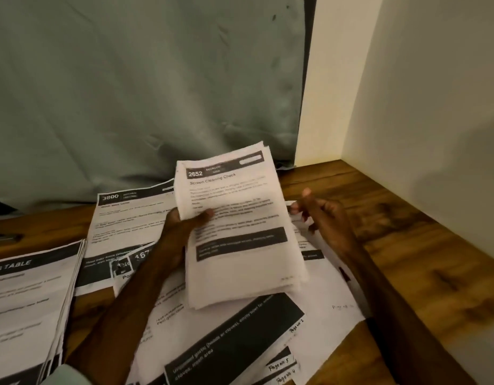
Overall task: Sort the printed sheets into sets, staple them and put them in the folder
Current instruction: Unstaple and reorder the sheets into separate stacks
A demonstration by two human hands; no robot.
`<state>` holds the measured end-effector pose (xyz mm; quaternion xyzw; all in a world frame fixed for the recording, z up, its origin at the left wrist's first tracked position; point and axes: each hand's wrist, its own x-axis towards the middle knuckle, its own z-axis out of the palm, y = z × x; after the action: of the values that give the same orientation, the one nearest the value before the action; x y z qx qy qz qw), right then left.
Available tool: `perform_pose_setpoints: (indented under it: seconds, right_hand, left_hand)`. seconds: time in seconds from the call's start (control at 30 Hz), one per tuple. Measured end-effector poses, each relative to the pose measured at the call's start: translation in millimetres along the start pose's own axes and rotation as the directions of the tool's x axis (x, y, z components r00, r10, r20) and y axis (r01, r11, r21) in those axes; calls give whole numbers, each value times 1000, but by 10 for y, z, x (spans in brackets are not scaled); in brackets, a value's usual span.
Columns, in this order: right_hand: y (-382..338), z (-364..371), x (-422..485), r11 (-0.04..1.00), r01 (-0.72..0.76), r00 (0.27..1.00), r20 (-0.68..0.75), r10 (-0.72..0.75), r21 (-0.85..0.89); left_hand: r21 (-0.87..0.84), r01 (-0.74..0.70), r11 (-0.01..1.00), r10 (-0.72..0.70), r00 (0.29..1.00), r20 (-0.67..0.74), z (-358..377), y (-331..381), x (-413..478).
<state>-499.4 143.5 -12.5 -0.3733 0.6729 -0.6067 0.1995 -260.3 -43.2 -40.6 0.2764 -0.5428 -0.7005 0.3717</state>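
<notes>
My left hand (184,226) grips a thick stack of printed sheets (240,234) at its left edge, thumb on the top page headed "2652 Screen Cleaning Check". The stack is lifted above the table. My right hand (320,215) hovers just right of the stack, fingers loosely curled; its fingertips seem to touch the edge of a sheet behind the stack, though blur hides the contact. Loose printed sheets (234,343) lie spread on the wooden table (406,259) below. A separate pile (26,307) headed "…NG TABLE" lies at the left. A sheet numbered 3800 (129,215) lies behind.
A grey-green curtain (145,93) hangs right behind the table. A cream wall (434,107) closes off the right side and the table's back right corner. A dark object (4,237) lies at the far left edge. No stapler or folder is in view.
</notes>
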Motion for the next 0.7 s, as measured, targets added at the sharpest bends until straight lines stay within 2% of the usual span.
perform_pose_setpoints:
  seconds: [0.07, 0.1, 0.23, 0.33, 0.47, 0.7]
  right_hand:
    - [176, -175, 97, 974, 70, 982, -158, -105, -216]
    - [277, -259, 131, 944, 66, 976, -176, -128, -324]
    - [468, -432, 191, 793, 6, 997, -60, -53, -609]
    - [416, -318, 160, 697, -26, 998, 18, 56, -716]
    - [389, -190, 149, 536, 17, 992, 81, 95, -844]
    - [247, -74, 123, 513, -61, 973, 63, 222, -856]
  left_hand:
    - [-112, -26, 993, 26, 1000, -5, -108, 44, 32]
    - [-172, -29, 985, 30, 1000, 5, -174, 59, 52]
    - [-344, 18, 939, -7, 999, 36, -375, 125, 87]
    - [-374, 32, 927, -20, 999, 36, -421, 132, 84]
    - [-336, 51, 941, -26, 997, 78, -446, 116, 101]
    - [-267, 70, 961, -39, 992, 120, -453, 69, 157]
